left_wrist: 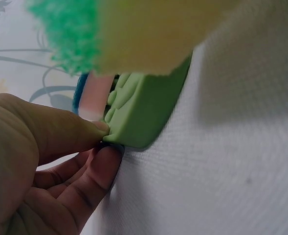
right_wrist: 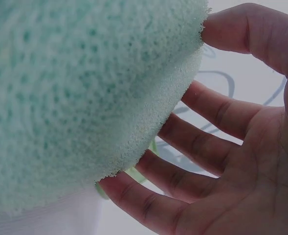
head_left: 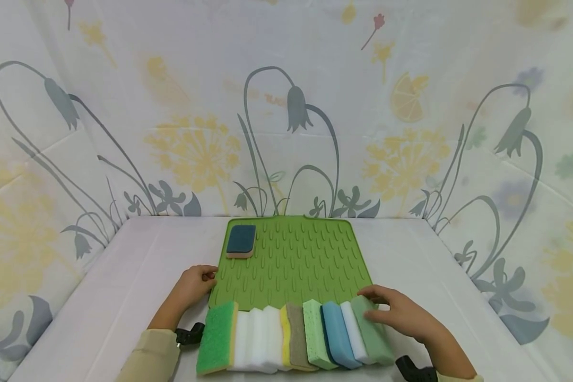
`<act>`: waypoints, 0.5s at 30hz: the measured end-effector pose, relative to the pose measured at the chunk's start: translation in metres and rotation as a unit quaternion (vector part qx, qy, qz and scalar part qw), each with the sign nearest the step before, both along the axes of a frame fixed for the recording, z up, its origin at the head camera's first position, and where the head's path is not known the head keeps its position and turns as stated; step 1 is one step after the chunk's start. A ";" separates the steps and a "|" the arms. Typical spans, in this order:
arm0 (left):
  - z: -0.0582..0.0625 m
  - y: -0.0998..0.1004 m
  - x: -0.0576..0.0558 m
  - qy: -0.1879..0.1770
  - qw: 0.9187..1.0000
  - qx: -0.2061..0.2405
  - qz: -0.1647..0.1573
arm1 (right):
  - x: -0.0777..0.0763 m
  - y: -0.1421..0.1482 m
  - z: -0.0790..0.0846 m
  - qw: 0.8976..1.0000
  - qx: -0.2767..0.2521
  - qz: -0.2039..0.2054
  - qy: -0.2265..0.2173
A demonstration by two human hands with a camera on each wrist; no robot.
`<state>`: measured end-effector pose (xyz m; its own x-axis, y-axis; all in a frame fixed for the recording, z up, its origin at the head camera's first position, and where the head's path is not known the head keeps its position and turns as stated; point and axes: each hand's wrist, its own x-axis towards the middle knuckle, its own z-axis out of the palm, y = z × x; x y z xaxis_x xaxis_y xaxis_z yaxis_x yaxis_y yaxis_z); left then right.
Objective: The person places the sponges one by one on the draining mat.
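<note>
My left hand (head_left: 193, 286) pinches the left edge of a ribbed green mat (head_left: 305, 262) between thumb and fingertips; the left wrist view shows this grip close up. At the right end of a row of sponges, my right hand (head_left: 401, 313) holds a pale green sponge (head_left: 373, 331), with its thumb and fingertips at the edge. In the right wrist view this porous sponge (right_wrist: 85, 98) fills the left side, and the fingertips pass behind it. A dark blue sponge with a pinkish base (head_left: 241, 239) lies on the mat's far left corner.
Leaning side by side along the mat's near edge are a green-and-yellow sponge (head_left: 216, 339), several white sponges (head_left: 258, 339), a brown-and-yellow one (head_left: 300, 337), a light green one (head_left: 319, 334) and a blue one (head_left: 340, 334). A patterned cloth (head_left: 286, 106) hangs behind the white table (head_left: 167, 241).
</note>
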<state>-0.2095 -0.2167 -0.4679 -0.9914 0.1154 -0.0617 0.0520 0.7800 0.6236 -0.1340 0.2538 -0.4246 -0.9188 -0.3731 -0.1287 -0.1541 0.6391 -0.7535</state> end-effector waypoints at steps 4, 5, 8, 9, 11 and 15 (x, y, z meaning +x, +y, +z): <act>-0.001 0.000 0.000 0.001 1.000 0.003 -0.001 | -0.002 -0.001 0.005 1.000 0.005 0.000 0.006; -0.001 0.000 0.000 0.001 1.000 0.003 -0.001 | -0.002 -0.001 0.006 1.000 0.005 0.002 0.009; -0.001 0.000 0.000 0.001 1.000 0.004 -0.001 | -0.004 -0.004 0.012 1.000 0.006 0.012 0.022; -0.001 0.000 0.000 0.001 1.000 0.004 -0.001 | -0.004 -0.005 0.013 1.000 0.007 0.015 0.027; -0.001 0.000 0.000 0.002 1.000 0.004 -0.001 | -0.006 -0.007 0.016 0.999 0.011 0.018 0.032; -0.001 0.000 0.000 0.003 1.000 0.004 -0.002 | -0.010 -0.011 0.021 0.999 0.021 0.021 0.034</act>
